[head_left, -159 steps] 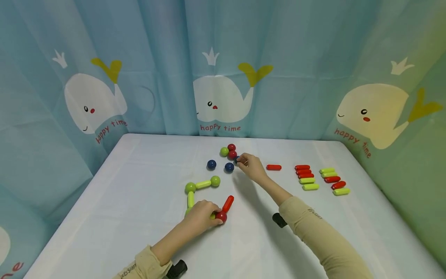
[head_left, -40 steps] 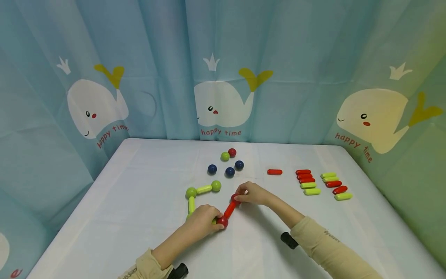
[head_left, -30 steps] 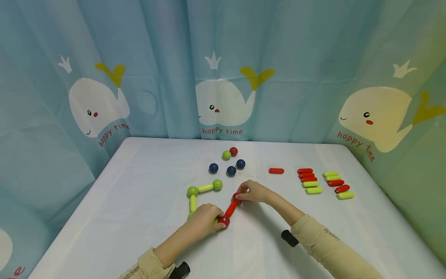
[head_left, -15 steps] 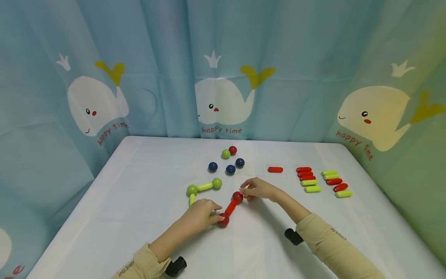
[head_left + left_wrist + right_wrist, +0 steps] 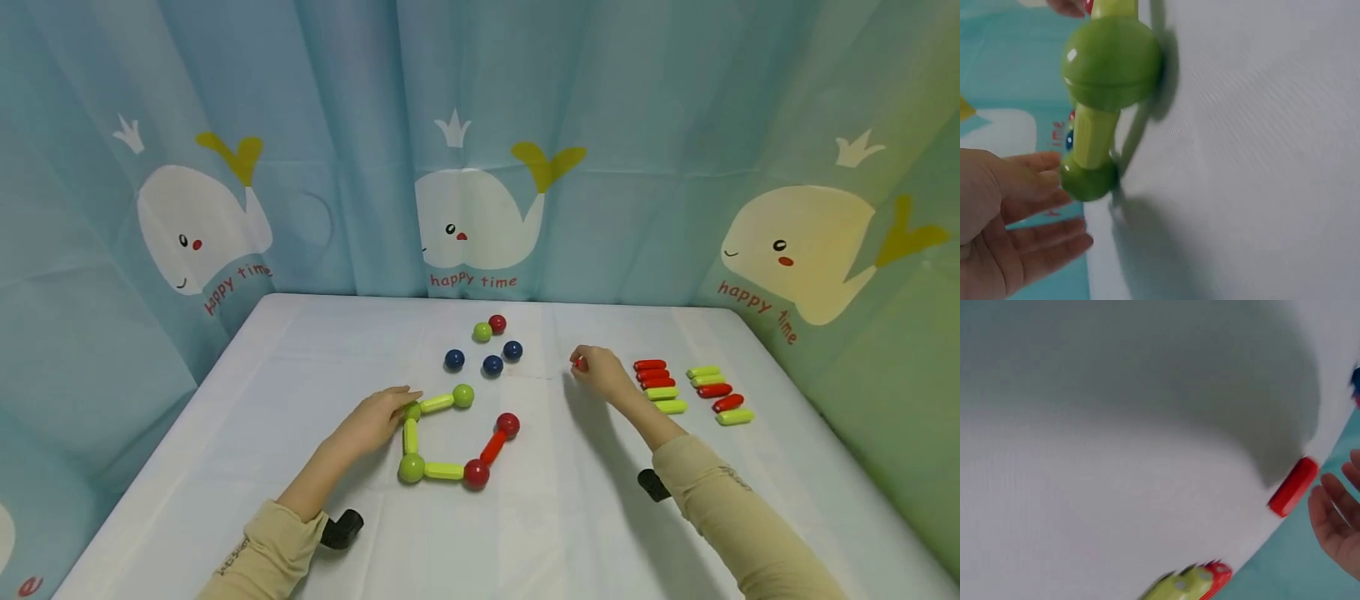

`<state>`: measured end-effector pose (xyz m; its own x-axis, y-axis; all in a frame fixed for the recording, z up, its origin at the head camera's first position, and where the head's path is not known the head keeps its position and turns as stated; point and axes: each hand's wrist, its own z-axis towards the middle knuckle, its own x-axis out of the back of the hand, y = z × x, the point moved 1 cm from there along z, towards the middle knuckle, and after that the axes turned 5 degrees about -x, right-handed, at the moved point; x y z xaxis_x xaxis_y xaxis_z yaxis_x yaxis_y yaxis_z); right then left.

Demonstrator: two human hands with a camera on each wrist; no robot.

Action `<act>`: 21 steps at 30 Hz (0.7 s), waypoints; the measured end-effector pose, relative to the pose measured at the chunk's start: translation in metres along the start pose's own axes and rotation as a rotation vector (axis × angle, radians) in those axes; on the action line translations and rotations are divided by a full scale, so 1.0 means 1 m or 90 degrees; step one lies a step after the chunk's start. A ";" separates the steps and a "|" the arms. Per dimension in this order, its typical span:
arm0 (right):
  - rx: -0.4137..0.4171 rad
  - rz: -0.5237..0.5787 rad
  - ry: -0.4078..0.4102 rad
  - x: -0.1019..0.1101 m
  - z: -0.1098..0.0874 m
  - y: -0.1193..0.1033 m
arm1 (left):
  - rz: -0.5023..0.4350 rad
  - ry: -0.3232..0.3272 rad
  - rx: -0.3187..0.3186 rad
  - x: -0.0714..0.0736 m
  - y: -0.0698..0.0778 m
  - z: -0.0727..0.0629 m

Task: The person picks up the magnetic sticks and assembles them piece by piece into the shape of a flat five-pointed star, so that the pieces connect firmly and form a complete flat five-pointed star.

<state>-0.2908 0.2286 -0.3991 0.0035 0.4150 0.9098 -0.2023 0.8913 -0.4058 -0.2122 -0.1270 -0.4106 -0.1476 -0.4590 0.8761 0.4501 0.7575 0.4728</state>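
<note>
An unclosed outline of balls and sticks lies on the table. It has a back green ball (image 5: 463, 395), a front-left green ball (image 5: 412, 468), a front red ball (image 5: 476, 474) and, at its right end, another red ball (image 5: 507, 426) on a red joined stick (image 5: 492, 447). My left hand (image 5: 371, 423) is at the back-left green ball (image 5: 1088, 178), its fingers spread and extended beside it. My right hand (image 5: 603, 373) reaches over a single loose red stick (image 5: 1294, 486), partly hidden in the head view. In the right wrist view the fingers (image 5: 1329, 497) are beside that stick, loosely bent.
Behind the outline lie several blue balls (image 5: 492, 366), a loose green ball (image 5: 482, 332) and a loose red ball (image 5: 497, 323). To the right, red and green sticks lie in two columns, including a green stick (image 5: 735, 417). A whale-print curtain (image 5: 337, 150) hangs behind the table.
A red ball came from the back group onto the red stick's free end. Since then, my right hand let go and moved right to the loose stick; my left hand left the front red ball, moving back-left.
</note>
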 end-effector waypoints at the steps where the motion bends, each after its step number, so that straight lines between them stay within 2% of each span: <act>1: -0.004 -0.011 0.004 0.000 0.002 0.003 | -0.012 -0.007 0.005 0.000 -0.003 0.000; 4: -0.007 -0.042 0.016 0.000 0.007 0.010 | -0.045 -0.012 0.013 0.000 -0.009 0.002; 7: -0.010 -0.053 0.017 0.000 0.010 0.016 | -0.065 0.005 0.015 -0.002 -0.013 0.003; 14: -0.017 -0.100 -0.037 -0.002 0.016 0.022 | -0.059 0.053 0.019 -0.003 -0.016 0.001; 21: 0.011 -0.190 -0.038 -0.009 0.017 0.027 | -0.057 0.056 0.033 -0.005 -0.012 0.003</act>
<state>-0.3128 0.2461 -0.4164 0.0074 0.1238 0.9923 -0.2174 0.9688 -0.1192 -0.2197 -0.1320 -0.4206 -0.1068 -0.5632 0.8194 0.3919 0.7335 0.5553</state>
